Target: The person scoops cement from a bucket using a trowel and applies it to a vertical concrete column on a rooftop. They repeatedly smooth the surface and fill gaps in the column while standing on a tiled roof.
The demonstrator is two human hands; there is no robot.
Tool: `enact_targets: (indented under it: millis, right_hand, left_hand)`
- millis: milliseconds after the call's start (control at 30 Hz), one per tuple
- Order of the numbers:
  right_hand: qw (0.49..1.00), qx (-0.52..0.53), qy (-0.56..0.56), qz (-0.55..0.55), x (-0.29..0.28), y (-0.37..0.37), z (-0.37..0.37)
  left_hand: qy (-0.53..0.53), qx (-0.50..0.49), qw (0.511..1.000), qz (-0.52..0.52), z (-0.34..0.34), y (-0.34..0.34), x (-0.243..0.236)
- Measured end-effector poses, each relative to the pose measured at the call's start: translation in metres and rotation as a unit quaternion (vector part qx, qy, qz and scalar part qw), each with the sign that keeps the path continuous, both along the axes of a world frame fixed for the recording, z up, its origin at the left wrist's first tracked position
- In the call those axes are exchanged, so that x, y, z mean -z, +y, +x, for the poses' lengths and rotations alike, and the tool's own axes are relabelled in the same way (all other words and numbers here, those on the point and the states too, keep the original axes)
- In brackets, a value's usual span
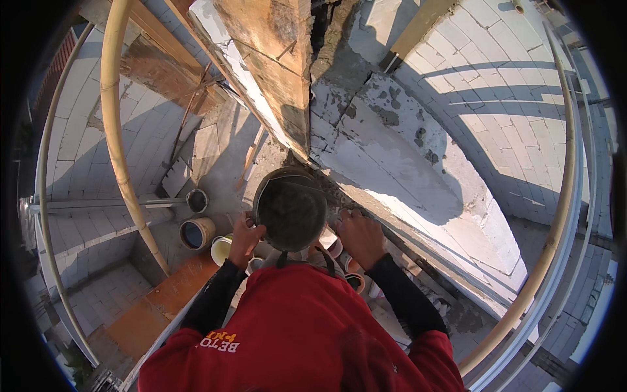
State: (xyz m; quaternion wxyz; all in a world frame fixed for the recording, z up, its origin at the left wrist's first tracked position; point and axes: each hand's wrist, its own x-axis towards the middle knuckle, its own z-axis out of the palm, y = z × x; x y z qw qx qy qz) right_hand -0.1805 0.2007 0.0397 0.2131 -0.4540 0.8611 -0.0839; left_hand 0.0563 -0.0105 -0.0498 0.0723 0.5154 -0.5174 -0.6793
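Note:
My left hand (245, 236) grips the left rim of a black bucket (290, 206) with a wire handle and grey residue inside, held at the middle below me. My right hand (362, 238) is at the bucket's right, beside the lower edge of a white block ledge (418, 176) spattered with mortar; its fingers are curled, and what they hold, if anything, is too hidden to make out. A tall wooden formwork board (274, 65) rises above the bucket, meeting the ledge along a rough grey seam.
Curved bamboo poles (121, 150) and metal rails frame both sides. Below stand several buckets (196, 232), containers and orange boards (157, 297) on a grey floor. Light block walls (490, 130) stand left and right; planks lean near the upper left.

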Motion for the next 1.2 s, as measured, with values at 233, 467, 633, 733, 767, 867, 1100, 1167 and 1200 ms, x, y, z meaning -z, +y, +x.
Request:
enact_targets:
  millis: [233,467,633,733,767,867,1100,1167,1200]
  right_hand:
    - [0.995,-0.087,-0.043,-0.031,0.083,-0.039,0.057]
    - [0.994,-0.007,-0.100,0.038,0.080,-0.031,0.009]
    - [0.949,-0.055,-0.312,-0.001,0.105,-0.021,-0.016]
    - [0.915,-0.048,-0.399,-0.037,0.117,-0.013,0.007]
    - [0.905,-0.062,-0.416,-0.058,0.114,-0.018,0.012]
    - [0.880,-0.041,-0.473,-0.023,0.100,-0.027,0.023]
    - [0.890,0.019,-0.449,-0.077,0.094,-0.009,0.046]
    - [0.881,0.026,-0.470,-0.053,0.088,-0.005,0.037]
    - [0.871,0.036,-0.488,-0.037,0.083,-0.003,0.033]
  left_hand:
    - [-0.022,0.081,0.996,0.034,-0.007,-0.032,-0.023]
    - [-0.075,0.117,0.979,-0.149,-0.001,-0.034,-0.017]
    - [-0.039,0.140,0.968,-0.204,-0.039,-0.032,-0.066]
    - [-0.026,0.136,0.969,-0.207,-0.046,-0.031,-0.089]
    - [-0.023,0.133,0.969,-0.208,-0.046,-0.034,-0.091]
    - [-0.019,0.118,0.980,-0.159,-0.042,-0.038,-0.095]
    - [-0.071,0.105,0.968,-0.218,-0.027,-0.042,-0.067]
    - [-0.057,0.090,0.970,-0.220,-0.031,-0.040,-0.057]
    - [-0.048,0.076,0.976,-0.201,-0.033,-0.037,-0.053]
